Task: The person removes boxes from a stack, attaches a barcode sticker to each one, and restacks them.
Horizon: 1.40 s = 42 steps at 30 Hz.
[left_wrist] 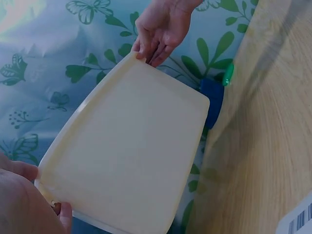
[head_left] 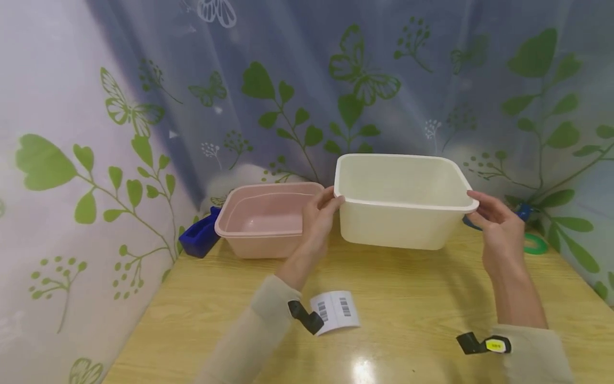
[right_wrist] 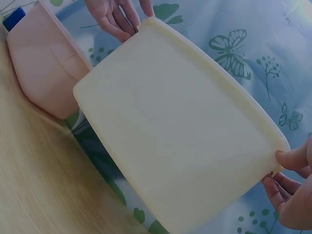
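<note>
A: What is the state of the left hand (head_left: pixel 316 221)?
B: Thumb and fingers pinch the rim of the cream bin (head_left: pixel 395 226) at its left end.

A: And the right hand (head_left: pixel 501 234)?
B: Also pinching. Thumb and fingers grip the same rim at the near right corner.

A: Specify the position of the cream bin.
B: It is suspended between the two hands, its mouth facing upward. Both wrist views show a strip of patterned curtain (head_left: pixel 292 42) between the base and the edge of the wooden table (head_left: pixel 408 293), so the bin is clear of the surface.

A: What is adjacent on the left?
B: A pink bin (head_left: pixel 264 248) stands upright on the table; the left hand partly covers its right side in the head view. A blue holder (head_left: pixel 199 237) is located just beside its left end.

A: On the right?
B: A second blue item (head_left: pixel 524 212), mostly concealed behind the right hand, with a green ring (head_left: pixel 542 245) near it.

A: List the nearer items.
B: A white paper (head_left: pixel 342 312) printed with two barcodes lies on the table. A black strap (head_left: pixel 307 318) on the left cuff overlaps it in the head view. The right cuff carries another black strap with a yellow label (head_left: pixel 495 346).
</note>
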Motion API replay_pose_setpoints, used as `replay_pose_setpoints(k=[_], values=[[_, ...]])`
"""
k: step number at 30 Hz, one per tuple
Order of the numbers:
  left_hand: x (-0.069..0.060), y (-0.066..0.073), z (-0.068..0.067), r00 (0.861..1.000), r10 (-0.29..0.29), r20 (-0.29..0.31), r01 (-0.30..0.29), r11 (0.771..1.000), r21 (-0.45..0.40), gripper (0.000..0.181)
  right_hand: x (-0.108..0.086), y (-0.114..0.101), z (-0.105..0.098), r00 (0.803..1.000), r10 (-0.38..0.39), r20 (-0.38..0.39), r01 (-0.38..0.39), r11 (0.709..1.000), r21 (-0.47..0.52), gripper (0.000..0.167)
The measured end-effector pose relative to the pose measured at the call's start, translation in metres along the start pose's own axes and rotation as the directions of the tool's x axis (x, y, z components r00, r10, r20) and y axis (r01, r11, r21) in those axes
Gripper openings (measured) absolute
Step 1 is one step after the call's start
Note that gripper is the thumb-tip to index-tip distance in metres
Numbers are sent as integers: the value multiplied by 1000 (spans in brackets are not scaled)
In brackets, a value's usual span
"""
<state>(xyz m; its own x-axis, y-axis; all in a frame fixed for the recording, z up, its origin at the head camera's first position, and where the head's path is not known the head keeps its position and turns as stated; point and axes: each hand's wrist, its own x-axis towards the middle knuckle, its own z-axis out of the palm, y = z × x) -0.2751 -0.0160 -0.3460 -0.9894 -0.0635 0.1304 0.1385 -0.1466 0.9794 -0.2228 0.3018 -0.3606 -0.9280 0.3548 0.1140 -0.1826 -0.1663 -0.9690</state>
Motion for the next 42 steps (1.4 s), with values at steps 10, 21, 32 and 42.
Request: replay_pose_setpoints(k=[10,21,32,42], values=[[0,-15,5,1000,-18,12,18,1000,1,41,4,14,-7,1000,-10,-6,10,999,35,47],[-3,-37,12,999,-36,-25,36,999,-1,42,13,32,-13,1000,-13,-15,14,999,41,45],[-7,-55,17,998,-45,-43,46,999,28,41,14,44,-21,999,-48,-6,48,996,80,44],[-7,-60,19,998,-23,-51,24,1000,18,42,15,45,-22,999,-33,41,30,997,66,47]])
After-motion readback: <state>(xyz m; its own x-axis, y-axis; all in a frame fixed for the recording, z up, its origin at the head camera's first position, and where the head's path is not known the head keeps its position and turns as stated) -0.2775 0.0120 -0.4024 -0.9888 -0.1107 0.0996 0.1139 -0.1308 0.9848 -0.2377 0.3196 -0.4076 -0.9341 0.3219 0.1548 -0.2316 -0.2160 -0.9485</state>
